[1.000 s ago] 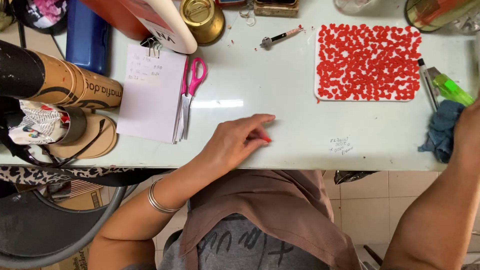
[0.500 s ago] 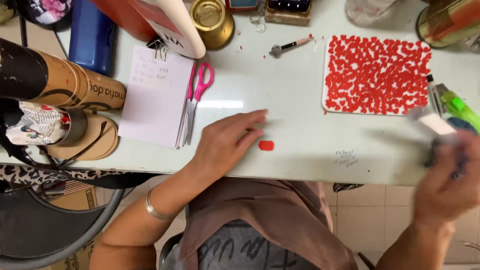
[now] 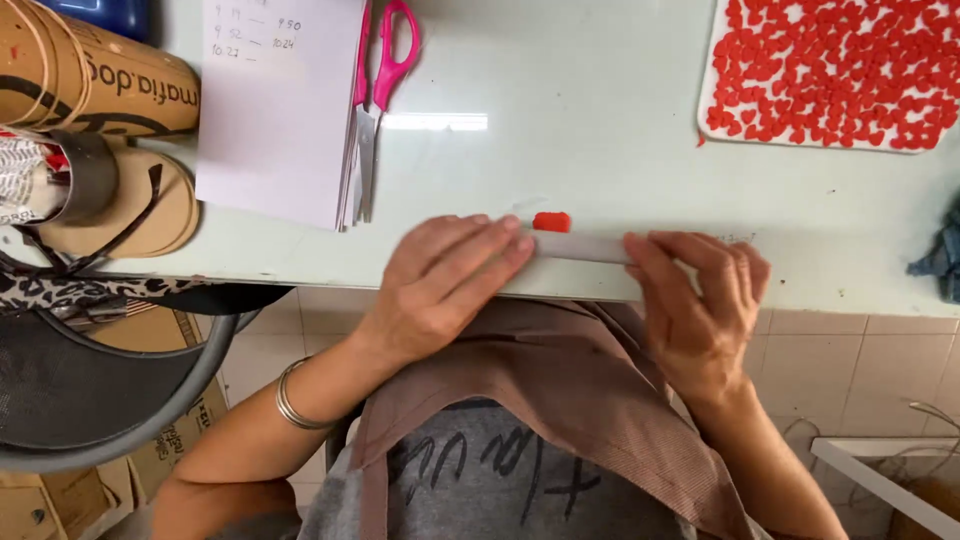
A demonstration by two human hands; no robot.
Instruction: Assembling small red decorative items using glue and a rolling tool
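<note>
Down at the near edge of the pale table [image 3: 600,120], seen from the head camera, both hands rest on a flat, pale strip [image 3: 585,247] that lies along that edge. The left hand [image 3: 440,285] presses its fingertips on the strip's left end, fingers stretched and flat, not curled around anything. The right hand [image 3: 700,305] covers the right end, fingers laid over it, apparently pinning it so that it stays straight; whether the thumb grips underneath cannot be told. Just beyond the strip, touching or nearly touching its far side, sits a small red lump [image 3: 551,221], as if the strip were set against it to roll or flatten it.

Toward the far right corner lies a white board [image 3: 708,100] crowded with small red pieces. At the far left side are pink-handled scissors [image 3: 380,80] beside a stack of white paper [image 3: 275,110], and cardboard tubes [image 3: 95,75] at the left edge. A blue cloth [image 3: 942,255] lies at the right edge.
</note>
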